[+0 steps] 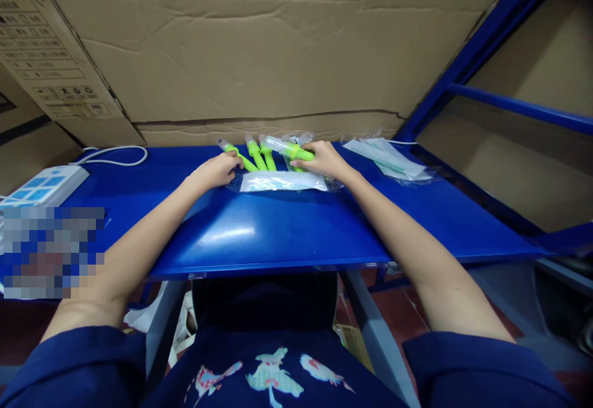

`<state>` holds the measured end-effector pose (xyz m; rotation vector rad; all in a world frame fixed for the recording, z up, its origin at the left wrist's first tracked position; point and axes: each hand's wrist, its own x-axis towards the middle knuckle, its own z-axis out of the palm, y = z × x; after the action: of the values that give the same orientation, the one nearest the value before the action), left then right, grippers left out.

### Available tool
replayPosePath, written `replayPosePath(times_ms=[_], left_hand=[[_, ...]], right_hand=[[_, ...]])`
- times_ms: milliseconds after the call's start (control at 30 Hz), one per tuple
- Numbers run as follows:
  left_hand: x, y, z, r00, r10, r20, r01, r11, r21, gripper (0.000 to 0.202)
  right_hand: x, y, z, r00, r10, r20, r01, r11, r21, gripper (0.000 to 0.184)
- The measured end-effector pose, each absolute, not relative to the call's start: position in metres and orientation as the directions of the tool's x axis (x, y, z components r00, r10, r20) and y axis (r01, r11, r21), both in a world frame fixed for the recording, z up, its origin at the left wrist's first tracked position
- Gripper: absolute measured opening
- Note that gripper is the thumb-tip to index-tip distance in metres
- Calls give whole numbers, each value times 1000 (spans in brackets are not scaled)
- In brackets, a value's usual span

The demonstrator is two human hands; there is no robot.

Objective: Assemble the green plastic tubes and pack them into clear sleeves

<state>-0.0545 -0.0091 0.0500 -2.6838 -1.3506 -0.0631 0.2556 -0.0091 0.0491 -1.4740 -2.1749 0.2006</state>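
Several green-and-clear syringe-like tubes [256,153] lie in a row at the far middle of the blue table [287,229]. A clear plastic pouch [278,181] lies flat just in front of them. My left hand [217,169] rests at the pouch's left end, fingers curled on its edge beside the leftmost tube. My right hand [322,159] is closed on one green tube [288,148], held crosswise just above the pouch's right end.
A pile of clear pouches [391,159] lies at the far right of the table. A white power strip [44,187] with a white cable [113,154] sits at the left. Cardboard boxes [259,43] wall the back. A blue rack frame [509,105] stands at the right.
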Motion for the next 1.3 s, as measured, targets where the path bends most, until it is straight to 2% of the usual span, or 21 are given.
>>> replayPosePath(times_ms=[100, 200, 433, 833, 1000, 1100, 1200, 1300], left_hand=[[-50, -13, 48, 549, 825, 133, 835, -538, -115, 38], [-44, -21, 46, 522, 849, 86, 851, -512, -115, 36], [-35, -28, 41, 492, 868, 66, 865, -479, -149, 37], [-36, -26, 38, 432, 898, 85, 895, -415, -160, 37], [-35, -28, 44, 416, 897, 149, 908, -398, -132, 48], [-36, -29, 49, 364, 909, 203, 931, -362, -52, 56], [-40, -27, 48, 340, 907, 249, 926, -369, 82, 58], [-40, -21, 42, 352, 886, 302, 811, -450, 374, 53]], right_hand=[[250, -14, 50, -325, 890, 320, 777, 444, -445, 35], [244, -19, 50, -366, 887, 281, 733, 461, -500, 34], [231, -29, 48, -413, 903, 118, 653, 384, -652, 30], [235, -28, 48, -492, 869, -49, 660, 335, -672, 30], [236, -33, 56, -502, 862, -72, 667, 333, -666, 29], [235, -36, 62, -489, 872, -33, 620, 321, -716, 23], [236, -34, 62, -455, 890, 29, 564, 314, -764, 22], [237, -29, 57, -416, 904, 95, 489, 310, -815, 25]])
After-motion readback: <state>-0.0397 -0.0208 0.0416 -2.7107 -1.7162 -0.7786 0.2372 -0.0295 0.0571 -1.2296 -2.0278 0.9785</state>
